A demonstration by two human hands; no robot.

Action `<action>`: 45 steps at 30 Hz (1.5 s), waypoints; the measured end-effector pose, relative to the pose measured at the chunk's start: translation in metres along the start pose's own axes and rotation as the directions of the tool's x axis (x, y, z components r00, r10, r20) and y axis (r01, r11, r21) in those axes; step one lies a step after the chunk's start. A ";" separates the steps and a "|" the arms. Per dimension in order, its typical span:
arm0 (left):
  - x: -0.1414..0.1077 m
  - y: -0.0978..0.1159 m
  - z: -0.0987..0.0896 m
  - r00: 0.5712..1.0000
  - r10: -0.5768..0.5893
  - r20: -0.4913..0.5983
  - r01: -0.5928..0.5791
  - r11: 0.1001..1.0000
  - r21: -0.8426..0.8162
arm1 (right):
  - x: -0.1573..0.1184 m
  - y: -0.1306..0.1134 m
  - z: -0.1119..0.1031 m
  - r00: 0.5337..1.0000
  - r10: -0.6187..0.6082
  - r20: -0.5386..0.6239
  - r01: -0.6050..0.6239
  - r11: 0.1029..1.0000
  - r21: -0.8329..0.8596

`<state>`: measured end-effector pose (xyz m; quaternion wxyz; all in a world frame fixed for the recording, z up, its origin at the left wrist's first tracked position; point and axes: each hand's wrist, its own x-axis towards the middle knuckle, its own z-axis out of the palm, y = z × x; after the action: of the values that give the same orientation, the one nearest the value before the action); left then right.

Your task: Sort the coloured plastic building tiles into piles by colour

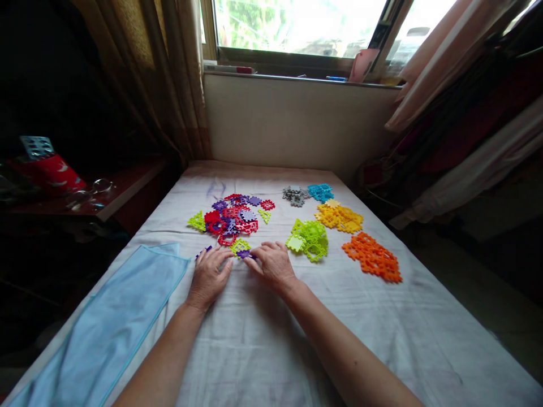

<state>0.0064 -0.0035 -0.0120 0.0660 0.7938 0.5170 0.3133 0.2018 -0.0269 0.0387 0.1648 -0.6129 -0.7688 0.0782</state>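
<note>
My left hand (pixel 211 274) lies palm down on the bedsheet with its fingers stretched forward. A purple interlocking toy piece (pixel 207 250) shows beside its fingertips, partly covered. My right hand (pixel 274 264) is low over the sheet, fingers apart, its thumb side at the edge of another purple piece (pixel 243 254). A lime-green piece (pixel 240 245) lies between the two hands, just beyond that purple one. Ahead of my left hand is a mixed pile of red and purple pieces (pixel 231 217), with a lime triangular piece (pixel 197 221) on its left and another lime triangle (pixel 265 215) on its right.
Sorted piles lie to the right: lime pieces (pixel 311 240), orange pieces (pixel 373 259), yellow pieces (pixel 341 219), blue pieces (pixel 321 193) and grey pieces (pixel 295 196). A folded light-blue cloth (pixel 123 316) lies at the left. A wall and window stand behind the bed.
</note>
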 end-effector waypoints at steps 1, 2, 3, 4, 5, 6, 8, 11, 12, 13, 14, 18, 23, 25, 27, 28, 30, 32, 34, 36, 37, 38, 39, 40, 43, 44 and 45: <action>0.000 0.000 0.000 1.000 -0.003 0.005 0.003 1.000 0.005 | 0.005 0.001 0.000 1.000 -0.019 0.016 0.019 0.999 0.030; 0.000 0.000 0.000 1.000 -0.004 0.010 0.004 1.000 0.013 | 0.009 0.002 -0.001 0.998 -0.047 0.038 0.045 0.997 0.058; 0.000 0.000 0.000 1.000 -0.007 0.012 0.007 1.000 0.022 | 0.013 0.003 -0.001 0.995 -0.080 0.066 0.075 0.994 0.082; 0.001 0.000 0.000 1.000 -0.013 0.010 0.013 0.999 0.032 | 0.017 0.004 -0.001 0.991 -0.103 0.090 0.094 0.991 0.097; 0.001 -0.001 0.001 1.000 -0.022 0.003 0.022 0.999 0.042 | 0.020 0.004 -0.002 0.989 -0.104 0.102 0.094 0.991 0.097; 0.001 -0.002 0.001 0.999 -0.034 -0.006 0.034 0.998 0.051 | 0.023 0.003 -0.002 0.992 -0.077 0.098 0.069 0.994 0.079; 0.002 -0.003 0.002 0.998 -0.055 -0.025 0.057 0.996 0.066 | 0.030 0.000 -0.003 0.997 0.038 0.065 -0.038 0.999 0.008; 0.002 -0.005 0.003 0.997 -0.063 -0.037 0.066 0.995 0.077 | 0.042 -0.008 -0.004 0.982 0.174 0.079 -0.166 0.981 -0.102; 0.002 -0.005 0.003 0.997 -0.062 -0.037 0.065 0.995 0.079 | 0.046 -0.011 -0.004 0.976 0.190 0.107 -0.176 0.977 -0.123; 0.002 -0.006 0.003 0.998 -0.057 -0.035 0.060 0.995 0.079 | 0.049 -0.013 -0.005 0.971 0.197 0.138 -0.179 0.975 -0.134; 0.002 -0.005 0.002 0.998 -0.051 -0.030 0.053 0.995 0.079 | 0.053 -0.015 -0.005 0.966 0.199 0.167 -0.178 0.975 -0.135; 0.002 -0.003 0.000 1.000 -0.023 -0.017 0.025 0.996 0.080 | 0.060 -0.020 -0.005 0.944 0.224 0.240 -0.211 0.974 -0.080; 0.000 0.002 -0.002 0.999 0.033 -0.019 -0.031 0.997 0.070 | 0.062 -0.007 -0.003 0.929 0.320 0.187 -0.347 0.928 0.133; 0.000 0.003 -0.002 0.999 0.051 -0.008 -0.051 0.997 0.060 | 0.062 0.008 -0.009 0.922 0.372 0.109 -0.386 0.904 0.182; 0.000 0.004 -0.002 0.999 0.047 0.005 -0.047 0.998 0.052 | 0.063 0.028 -0.020 0.905 0.423 0.037 -0.423 0.891 0.166; 0.000 0.004 -0.002 0.999 0.040 0.011 -0.040 0.998 0.050 | 0.063 0.039 -0.026 0.892 0.452 0.008 -0.449 0.884 0.131; 0.000 0.004 -0.001 0.999 0.027 0.020 -0.028 0.998 0.051 | 0.062 0.061 -0.039 0.864 0.503 -0.027 -0.502 0.864 0.036; 0.001 0.004 -0.001 1.000 0.022 0.022 -0.023 0.999 0.049 | 0.060 0.080 -0.049 0.845 0.532 -0.042 -0.534 0.844 -0.045; 0.001 0.004 -0.001 1.000 0.024 0.019 -0.025 0.999 0.047 | 0.058 0.092 -0.055 0.840 0.541 -0.042 -0.543 0.835 -0.089; 0.001 0.004 -0.001 1.000 0.027 0.015 -0.027 0.998 0.048 | 0.056 0.097 -0.059 0.843 0.537 -0.047 -0.538 0.835 -0.114; 0.001 0.005 -0.002 1.000 0.026 0.013 -0.027 0.998 0.049 | 0.056 0.098 -0.060 0.846 0.531 -0.055 -0.533 0.836 -0.126; 0.001 0.005 -0.002 1.000 0.025 0.013 -0.026 0.998 0.051 | 0.056 0.098 -0.061 0.849 0.525 -0.066 -0.529 0.838 -0.135; 0.001 0.005 -0.002 1.000 0.023 0.015 -0.024 0.998 0.053 | 0.057 0.097 -0.063 0.854 0.515 -0.077 -0.521 0.842 -0.143; 0.001 0.006 -0.002 1.000 0.020 0.018 -0.021 0.998 0.054 | 0.057 0.096 -0.063 0.861 0.502 -0.083 -0.509 0.847 -0.153; 0.001 0.006 -0.003 1.000 0.011 0.025 -0.013 0.998 0.055 | 0.062 0.088 -0.061 0.886 0.459 -0.060 -0.462 0.868 -0.181; 0.001 0.005 -0.002 1.000 0.008 0.026 -0.009 0.998 0.055 | 0.065 0.086 -0.058 0.894 0.445 -0.045 -0.445 0.876 -0.187; 0.001 0.005 -0.002 1.000 0.005 0.027 -0.007 0.998 0.055 | 0.069 0.083 -0.054 0.903 0.429 -0.032 -0.427 0.884 -0.191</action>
<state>0.0093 -0.0057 -0.0075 0.0502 0.8010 0.5221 0.2886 0.2829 0.0548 0.0731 0.0789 -0.7800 -0.6194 0.0411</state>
